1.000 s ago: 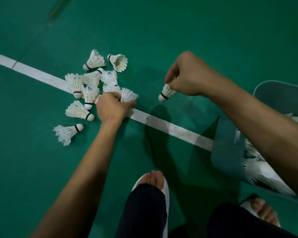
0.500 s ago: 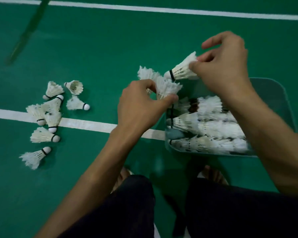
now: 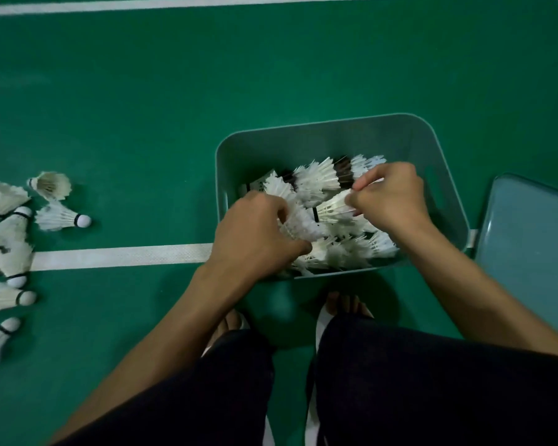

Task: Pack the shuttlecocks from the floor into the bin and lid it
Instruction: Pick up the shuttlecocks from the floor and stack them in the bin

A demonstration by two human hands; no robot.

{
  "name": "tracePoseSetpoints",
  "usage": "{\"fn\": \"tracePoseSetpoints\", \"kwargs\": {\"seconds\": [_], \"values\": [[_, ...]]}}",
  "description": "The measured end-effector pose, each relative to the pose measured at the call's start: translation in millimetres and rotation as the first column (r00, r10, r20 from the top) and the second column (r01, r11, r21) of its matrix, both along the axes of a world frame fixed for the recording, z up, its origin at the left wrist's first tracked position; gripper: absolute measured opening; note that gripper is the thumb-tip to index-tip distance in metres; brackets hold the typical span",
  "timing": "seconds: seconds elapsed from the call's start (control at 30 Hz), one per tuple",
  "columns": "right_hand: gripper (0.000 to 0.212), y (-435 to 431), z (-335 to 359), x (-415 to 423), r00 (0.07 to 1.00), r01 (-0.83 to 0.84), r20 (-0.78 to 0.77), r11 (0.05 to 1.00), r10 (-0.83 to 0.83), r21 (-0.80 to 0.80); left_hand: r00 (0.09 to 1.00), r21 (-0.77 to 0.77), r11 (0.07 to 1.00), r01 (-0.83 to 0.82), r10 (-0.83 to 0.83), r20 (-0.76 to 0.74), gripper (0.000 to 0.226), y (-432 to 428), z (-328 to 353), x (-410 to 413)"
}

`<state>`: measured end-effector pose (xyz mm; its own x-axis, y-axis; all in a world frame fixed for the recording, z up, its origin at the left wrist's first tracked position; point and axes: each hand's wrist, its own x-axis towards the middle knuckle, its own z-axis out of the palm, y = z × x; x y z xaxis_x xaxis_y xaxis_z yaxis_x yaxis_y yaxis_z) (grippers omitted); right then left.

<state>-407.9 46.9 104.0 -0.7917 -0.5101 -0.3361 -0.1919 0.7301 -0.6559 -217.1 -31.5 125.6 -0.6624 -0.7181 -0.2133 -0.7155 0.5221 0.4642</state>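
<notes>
shuttlecocks (image 3: 351, 249) heaped in the bin (image 3: 319, 123) — both hands hold more over the pile

likely risk: pressing these onto the crowded heap could crush or snag feathers, and one let go near the front rim could tumble out. the left hand (image 3: 255, 239) curls round a white shuttlecock (image 3: 300, 224) at the bin's near-left side; the right hand (image 3: 390, 197) pinches a second shuttlecock (image 3: 332, 207) by its feather skirt. loose shuttlecocks (image 3: 58, 217) lie on the floor (image 3: 142, 123) well to the left — the lid (image 3: 529, 246) lies just right of the bin.
</notes>
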Motion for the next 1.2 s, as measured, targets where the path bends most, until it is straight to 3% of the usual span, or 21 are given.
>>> {"fn": "tracePoseSetpoints", "kwargs": {"seconds": [0.17, 0.43, 0.73, 0.87, 0.97, 1.07, 1.13, 1.2], "values": [[0.023, -7.5, -16.5, 12.6, 0.997, -0.016, 0.069, 0.999, 0.019, -0.033, 0.999, 0.006, 0.999, -0.044, 0.044, -0.015, 0.044, -13.6, -2.8, 4.2], [0.031, -31.3, -29.0, 14.7, 0.948, -0.002, 0.319, 1.000, 0.012, -0.030, 0.998, -0.064, 0.997, -0.046, 0.049, 0.037, 0.047, -11.6, -9.9, 2.1], [0.019, -42.8, -27.3, 8.5, 0.894, -0.125, 0.435, 0.992, 0.104, 0.021, 0.996, -0.105, 0.994, -0.038, 0.045, 0.073, 0.043, -2.4, -14.3, -5.0], [0.036, -18.4, -5.0, -7.9, 0.953, -0.121, 0.257, 0.978, 0.161, -0.167, 0.997, -0.108, 0.991, -0.075, 0.074, -0.018, 0.040, -3.1, -12.9, -10.4], [0.035, 3.5, 25.4, -7.0, 0.897, -0.307, 0.219, 0.897, 0.384, -0.318, 0.993, -0.120, 0.988, -0.099, 0.090, -0.076, 0.041, -1.2, -12.1, -18.7], [0.019, 9.8, 36.4, 0.3, 0.811, -0.557, 0.042, 0.793, 0.583, -0.244, 0.987, -0.116, 0.989, -0.097, 0.081, -0.137, 0.038, 2.9, -14.0, -31.4], [0.011, 9.3, 33.7, 0.8, 0.805, -0.591, -0.079, 0.787, 0.587, -0.178, 0.986, -0.091, 0.992, -0.082, 0.068, -0.149, 0.041, 5.8, -14.2, -37.7], [0.013, 10.5, 30.1, -6.5, 0.851, -0.526, -0.093, 0.840, 0.518, -0.132, 0.989, -0.058, 0.996, -0.073, 0.065, -0.130, 0.048, 5.2, -14.2, -37.8]]}}
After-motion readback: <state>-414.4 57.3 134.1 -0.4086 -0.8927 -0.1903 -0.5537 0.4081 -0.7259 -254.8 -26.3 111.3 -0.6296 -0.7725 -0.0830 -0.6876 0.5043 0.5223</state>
